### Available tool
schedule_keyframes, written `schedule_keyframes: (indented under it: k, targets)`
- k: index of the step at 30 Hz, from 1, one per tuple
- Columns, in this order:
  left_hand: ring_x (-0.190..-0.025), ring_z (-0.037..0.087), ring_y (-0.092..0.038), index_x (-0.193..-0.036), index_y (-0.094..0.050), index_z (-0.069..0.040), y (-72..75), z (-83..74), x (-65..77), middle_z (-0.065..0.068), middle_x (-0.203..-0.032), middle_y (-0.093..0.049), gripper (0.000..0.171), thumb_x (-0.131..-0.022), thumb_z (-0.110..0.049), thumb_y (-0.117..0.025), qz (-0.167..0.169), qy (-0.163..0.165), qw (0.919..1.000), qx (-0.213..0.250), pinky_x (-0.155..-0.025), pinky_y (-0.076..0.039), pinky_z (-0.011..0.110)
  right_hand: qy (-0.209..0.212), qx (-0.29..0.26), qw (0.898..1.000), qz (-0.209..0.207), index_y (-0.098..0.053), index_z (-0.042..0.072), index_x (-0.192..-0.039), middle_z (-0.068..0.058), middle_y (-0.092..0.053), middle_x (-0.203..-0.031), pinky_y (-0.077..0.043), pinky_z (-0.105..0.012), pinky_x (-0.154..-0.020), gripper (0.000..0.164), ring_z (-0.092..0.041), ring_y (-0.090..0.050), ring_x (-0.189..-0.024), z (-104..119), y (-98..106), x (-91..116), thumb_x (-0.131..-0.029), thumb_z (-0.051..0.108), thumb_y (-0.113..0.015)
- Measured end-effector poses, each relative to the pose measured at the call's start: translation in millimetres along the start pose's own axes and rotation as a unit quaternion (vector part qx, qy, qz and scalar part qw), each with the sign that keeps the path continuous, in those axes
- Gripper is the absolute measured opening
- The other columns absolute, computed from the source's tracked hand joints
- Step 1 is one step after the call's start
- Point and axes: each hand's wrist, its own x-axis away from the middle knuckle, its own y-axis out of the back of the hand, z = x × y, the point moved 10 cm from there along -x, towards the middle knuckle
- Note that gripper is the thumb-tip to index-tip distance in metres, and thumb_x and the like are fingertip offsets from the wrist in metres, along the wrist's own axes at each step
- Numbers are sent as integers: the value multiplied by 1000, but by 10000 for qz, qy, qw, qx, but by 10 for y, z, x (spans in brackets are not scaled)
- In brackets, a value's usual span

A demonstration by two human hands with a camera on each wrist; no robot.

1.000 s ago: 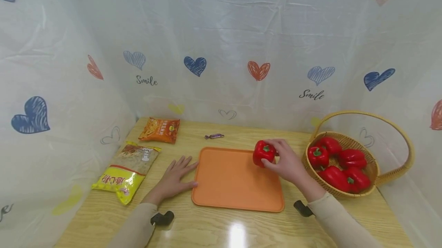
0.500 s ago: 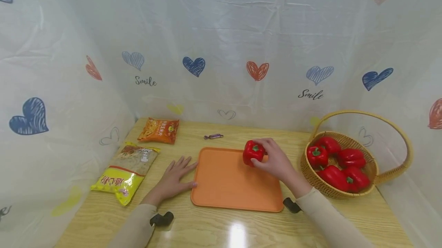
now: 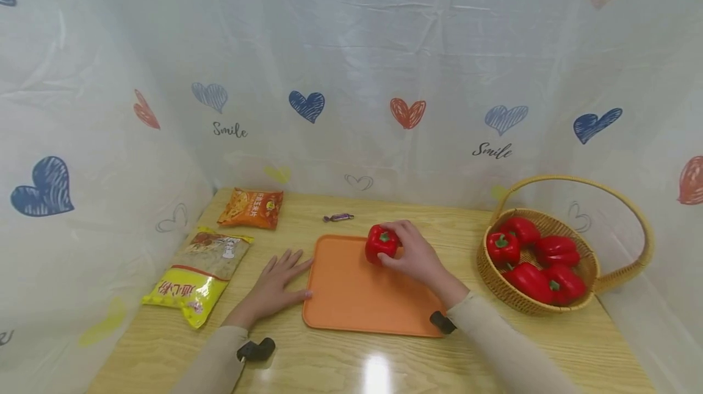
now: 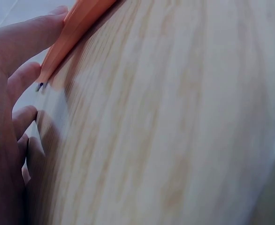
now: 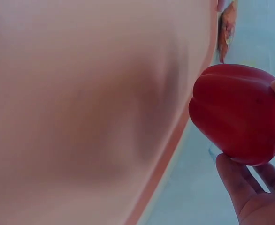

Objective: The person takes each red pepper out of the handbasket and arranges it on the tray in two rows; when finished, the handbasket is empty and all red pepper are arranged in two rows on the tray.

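A red bell pepper (image 3: 379, 245) with a green stem is held by my right hand (image 3: 414, 255), thumb on the near side and fingers on the far side. In the head view it appears over the back part of the orange tray (image 3: 362, 302); the right wrist view shows the pepper (image 5: 238, 112) raised above the tray's surface. My left hand (image 3: 277, 284) lies with fingers spread at the tray's left edge, thumb and forefinger touching the rim. The left wrist view has this hand (image 4: 11, 75) against the orange rim (image 4: 74, 40).
At right stands a wicker basket (image 3: 494, 275) with a tall handle and several red peppers inside. A yellow pasta bag (image 3: 200, 272) and an orange snack packet (image 3: 251, 208) lie at left. Behind the tray is a small purple-wrapped candy (image 3: 338, 218). A heart-print curtain surrounds the table.
My right hand has carried the bell pepper leftward over the tray, from its right side toward the middle. The left hand has stayed at the tray's left edge.
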Motion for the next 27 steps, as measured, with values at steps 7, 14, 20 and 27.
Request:
schedule_keyframes:
  k: [7,14,20,27]
  targets:
    - [-153,42,-16,-155,-46,-17,-2,12,5,17,-164,-31,76,-91,-52,-71,11,11,10000,9,-122,-2,62,93,21,9999,37,-56,18,-141,-4,-54,-136,-57,-46,-94,66,-27,-54,-123,116,-163,-102,-82,28,-84]
    - [-154,42,-15,-155,-47,-18,-3,18,7,17,-164,-31,76,-91,-53,-70,26,39,10000,-21,-122,-2,61,330,-25,9994,108,-57,17,-140,-3,-55,-135,-57,-43,-96,63,-25,-55,-122,232,-335,-217,-84,29,-83]
    - [-154,41,-14,-155,-47,-19,-28,43,-10,16,-164,-30,77,-91,-55,-69,99,61,9999,-45,-122,-1,61,468,-73,9988,91,-55,17,-141,-3,-54,-136,-57,-41,-96,63,-24,-54,-123,313,-409,-333,-86,30,-82]
    - [-154,41,-13,-155,-47,-19,-38,57,-15,16,-164,-30,77,-91,-55,-69,137,86,9999,-2,-122,0,61,727,-78,9972,142,-56,15,-141,-6,-55,-130,-56,-42,-98,61,-25,-57,-119,448,-516,-433,-87,28,-81]
